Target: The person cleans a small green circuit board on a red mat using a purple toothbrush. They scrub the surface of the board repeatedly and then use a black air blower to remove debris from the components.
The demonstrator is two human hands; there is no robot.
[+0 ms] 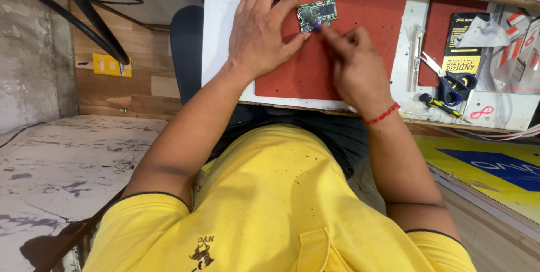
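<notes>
A small green circuit board (316, 13) is held just above a red work mat (360, 19) on the white bench. My left hand (263, 30) grips the board's left edge between thumb and fingers. My right hand (354, 67) reaches up from the lower right, its fingertips pinched at the board's lower edge on something small and purplish that I cannot make out. A red thread band circles my right wrist.
To the right on the bench lie blue-handled scissors (450, 84), a yellow and black screwdriver (440, 104), a metal tool (416, 58), a black and yellow packet (464, 41) and a second red mat (439, 30). Black cables (84, 19) hang at the upper left.
</notes>
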